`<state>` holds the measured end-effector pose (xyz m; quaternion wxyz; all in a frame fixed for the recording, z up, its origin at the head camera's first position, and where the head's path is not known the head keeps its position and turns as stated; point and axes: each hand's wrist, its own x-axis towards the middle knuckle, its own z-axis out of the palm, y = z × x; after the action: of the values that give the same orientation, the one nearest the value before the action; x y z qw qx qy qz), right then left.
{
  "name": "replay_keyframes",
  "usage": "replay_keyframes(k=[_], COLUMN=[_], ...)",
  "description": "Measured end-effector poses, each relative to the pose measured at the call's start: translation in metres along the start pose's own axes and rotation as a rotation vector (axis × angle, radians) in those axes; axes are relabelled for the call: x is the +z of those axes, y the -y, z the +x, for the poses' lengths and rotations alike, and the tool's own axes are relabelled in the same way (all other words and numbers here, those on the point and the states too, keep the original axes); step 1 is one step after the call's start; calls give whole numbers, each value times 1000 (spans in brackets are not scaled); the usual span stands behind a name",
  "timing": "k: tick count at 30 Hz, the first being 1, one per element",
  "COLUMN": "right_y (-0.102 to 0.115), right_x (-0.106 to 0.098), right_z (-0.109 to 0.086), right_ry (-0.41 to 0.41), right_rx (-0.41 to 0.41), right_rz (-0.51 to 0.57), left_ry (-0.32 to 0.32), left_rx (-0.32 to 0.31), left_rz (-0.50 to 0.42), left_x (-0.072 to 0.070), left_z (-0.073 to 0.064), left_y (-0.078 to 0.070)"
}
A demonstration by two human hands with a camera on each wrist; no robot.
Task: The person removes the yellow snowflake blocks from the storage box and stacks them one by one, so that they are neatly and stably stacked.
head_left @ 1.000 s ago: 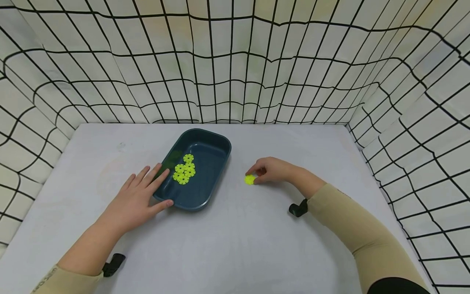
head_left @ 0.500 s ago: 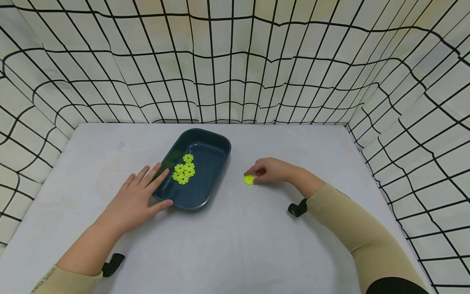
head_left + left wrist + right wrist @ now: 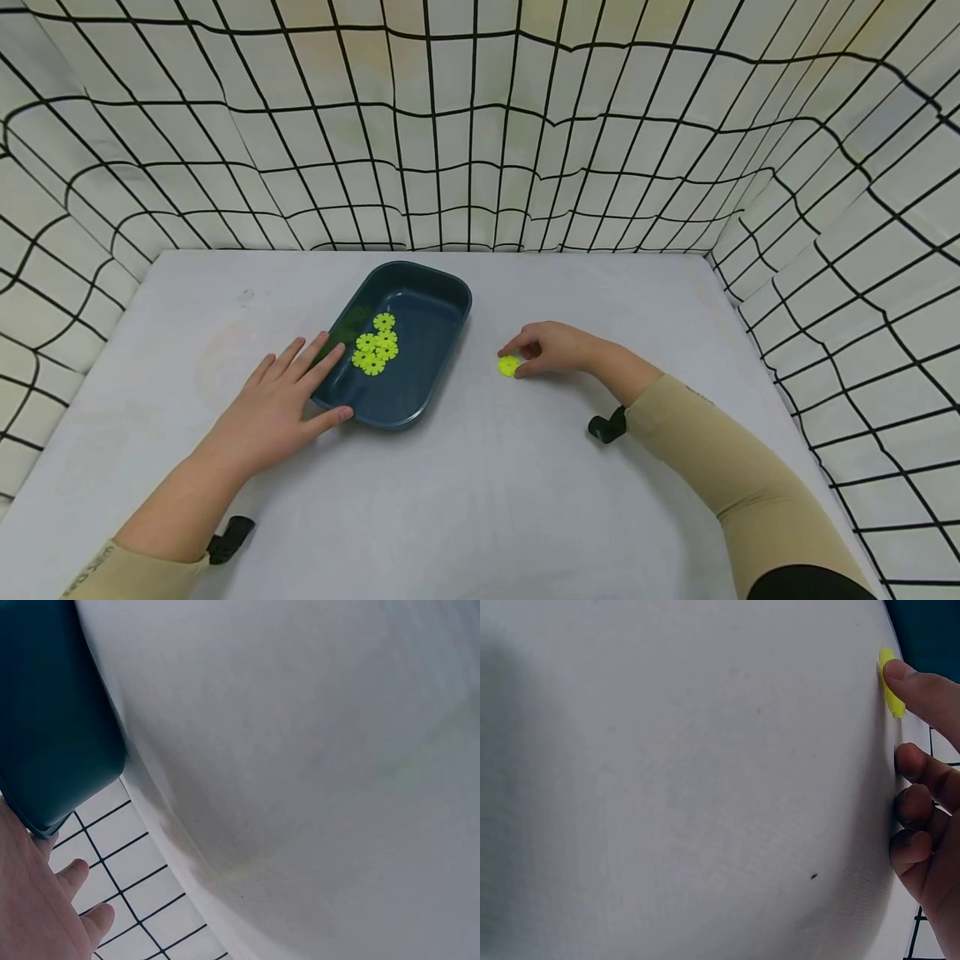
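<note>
A dark blue tray [image 3: 420, 350] sits on the white table, with several yellow-green notched discs [image 3: 374, 365] in a cluster inside it. My left hand [image 3: 270, 408] lies with fingers spread over the tray's left rim, the thumb at its near edge. In the left wrist view, the tray's outer wall [image 3: 67, 712] shows beside the fingers. To the right of the tray, my right hand [image 3: 558, 346] pinches a single yellow-green disc [image 3: 507, 366] at the tabletop. The right wrist view shows the thumb against this disc [image 3: 892, 690] and the other fingers curled; the index finger's contact is partly hidden.
A black grid net [image 3: 472, 125] over white cloth rises behind and at both sides of the table [image 3: 480, 517]. Small black devices, one [image 3: 231, 540] on the left and one [image 3: 607, 426] on the right, are worn at the wrists.
My right hand and the disc have shifted very slightly to the left. The left hand, the tray and the discs in it stay essentially in place.
</note>
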<state>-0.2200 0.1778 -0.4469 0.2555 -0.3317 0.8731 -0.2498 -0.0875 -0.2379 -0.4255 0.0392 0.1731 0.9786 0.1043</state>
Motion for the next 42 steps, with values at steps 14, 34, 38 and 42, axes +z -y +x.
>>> replay_keyframes(k=[14, 34, 38, 42], right_y=[-2, -2, -2, 1], right_x=[1, 0, -4, -10], right_z=[0, -1, -1, -1], right_ry=[3, -1, -9, -42], right_rx=[0, -18, -8, -8], right_rz=[-26, 15, 54, 86], left_ry=[8, 21, 22, 21], left_rx=[-12, -8, -7, -4], left_rz=[3, 2, 1, -2], left_x=[-1, -4, -4, -5], left_z=[1, 1, 1, 0], left_y=[-2, -2, -2, -2])
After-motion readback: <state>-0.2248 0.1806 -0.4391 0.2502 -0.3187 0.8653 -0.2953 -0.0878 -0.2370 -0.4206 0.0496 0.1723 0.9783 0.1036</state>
